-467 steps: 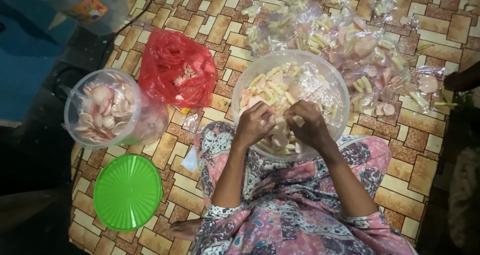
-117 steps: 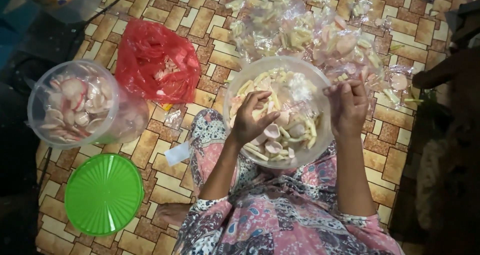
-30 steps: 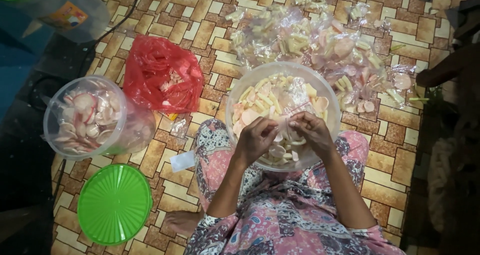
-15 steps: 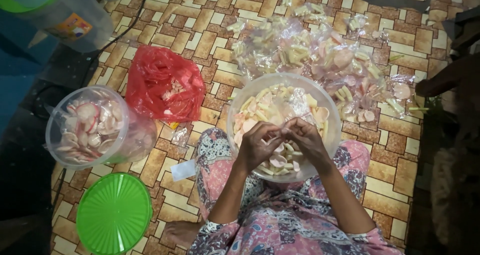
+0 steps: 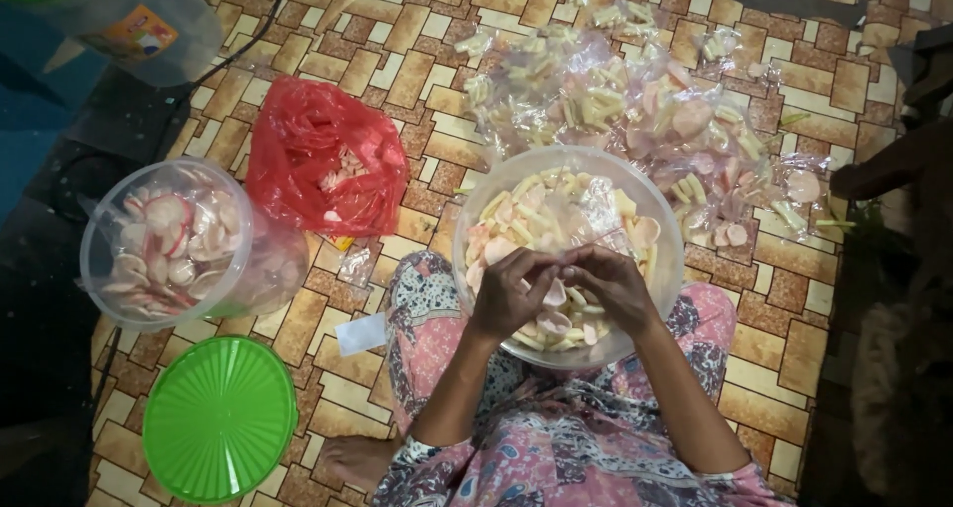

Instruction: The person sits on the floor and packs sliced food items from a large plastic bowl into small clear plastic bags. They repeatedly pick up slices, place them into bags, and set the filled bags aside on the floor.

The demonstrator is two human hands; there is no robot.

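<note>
left hand [image 5: 511, 293]: over the near half of the bowl, fingers curled in and pinched toward the right hand; seems to grip the edge of a small clear bag, hard to see
right hand [image 5: 615, 287]: just beside the left, fingertips meeting it, fingers closed down on the same thin clear film; cannot tell exactly what is between them
small clear plastic bag [image 5: 568, 231]: thin, glossy film rising from between the fingertips over the bowl; blurred, contents unclear
clear bowl [image 5: 467, 231]: on the person's lap, holds pale stick crackers and pink round crackers [image 5: 541, 209]
handling, bag: judged very light, limp, slippery; best pinched at the open rim with fingertips of both hands
handling, crackers: judged light, dry, brittle; pick up loosely, do not squeeze
filled bags [image 5: 635, 110]: heap of clear packets of the same crackers on the tiled floor [image 5: 397, 40], just beyond the bowl
red plastic bag [image 5: 323, 154]: crumpled on the floor, left of the bowl, a few pink crackers inside
clear round tub [image 5: 169, 239]: further left, tilted, holds pink-rimmed crackers
green lid [image 5: 218, 418]: flat on the floor, near the tub, apart from it
</note>
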